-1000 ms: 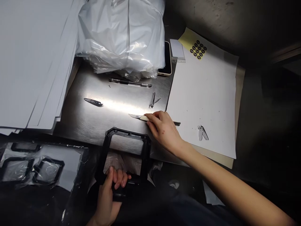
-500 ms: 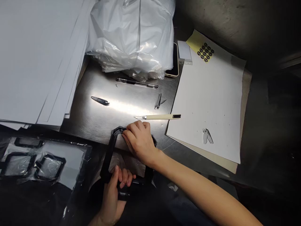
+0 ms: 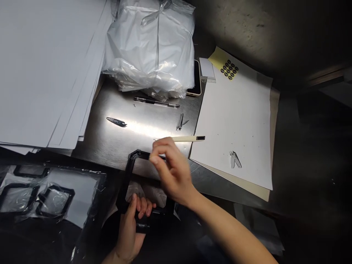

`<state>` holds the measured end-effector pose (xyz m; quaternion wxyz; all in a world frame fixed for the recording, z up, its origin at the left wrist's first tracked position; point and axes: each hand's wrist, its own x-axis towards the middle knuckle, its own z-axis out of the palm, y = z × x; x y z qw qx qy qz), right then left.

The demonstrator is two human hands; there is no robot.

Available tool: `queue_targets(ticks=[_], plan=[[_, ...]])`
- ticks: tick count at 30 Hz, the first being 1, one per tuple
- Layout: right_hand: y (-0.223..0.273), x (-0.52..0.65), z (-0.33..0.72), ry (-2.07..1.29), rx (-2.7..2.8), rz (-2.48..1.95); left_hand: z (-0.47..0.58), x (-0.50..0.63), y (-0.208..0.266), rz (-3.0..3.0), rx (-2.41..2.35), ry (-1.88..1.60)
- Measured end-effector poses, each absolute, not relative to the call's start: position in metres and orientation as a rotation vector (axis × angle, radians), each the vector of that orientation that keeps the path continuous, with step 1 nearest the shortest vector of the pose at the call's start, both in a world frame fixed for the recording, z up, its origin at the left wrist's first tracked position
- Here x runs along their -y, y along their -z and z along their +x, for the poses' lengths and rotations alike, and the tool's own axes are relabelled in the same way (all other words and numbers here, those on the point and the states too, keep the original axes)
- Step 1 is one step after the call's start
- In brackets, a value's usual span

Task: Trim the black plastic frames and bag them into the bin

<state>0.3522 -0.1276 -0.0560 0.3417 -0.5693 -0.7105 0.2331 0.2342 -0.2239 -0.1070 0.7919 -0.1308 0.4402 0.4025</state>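
A black plastic frame (image 3: 127, 179) with cut corners is tilted at the table's front edge. My left hand (image 3: 132, 223) is closed around its near side, thumb and fingers wrapped over it. My right hand (image 3: 173, 168) hovers over the frame's far side, thumb and fingers curled into a pinch. Whatever may be between those fingertips is hidden. Just beyond the right hand lies a craft knife (image 3: 188, 139) with a cream handle, its blade end partly covered by the fingers.
Nail clippers (image 3: 180, 123), a pen (image 3: 156, 102) and a small dark blade-like tool (image 3: 116, 121) lie on the metal table (image 3: 110, 99). Other clippers (image 3: 235, 160) rest on white paper (image 3: 233, 121) near round stickers (image 3: 229, 69). Plastic bags (image 3: 151, 47) are stacked behind; bagged frames (image 3: 56, 201) lie left.
My right hand has come off the frame's far side, rising and shifting right, its fingers now curled. The left hand keeps its hold on the frame. The whole view has shifted slightly.
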Motion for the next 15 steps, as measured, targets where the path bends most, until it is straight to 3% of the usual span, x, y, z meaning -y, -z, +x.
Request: queue_targets(ticks=[3, 5, 10, 15], plan=[[0.031, 0.134, 0.379, -1.059, 1.667, -1.355, 0.233, 0.223, 0.105, -0.265, -0.947, -0.868], [0.032, 0.143, 0.396, -1.135, 1.890, -1.425, 0.233, 0.222, 0.103, -0.255, -0.949, -0.868], [0.076, 0.144, 0.420, -0.429, 2.268, -1.721, 0.231, 0.223, 0.104, -0.243, -0.958, -0.852], [0.099, 0.112, 0.425, -0.307, 2.411, -1.759, 0.229, 0.226, 0.111, -0.212, -0.946, -0.865]])
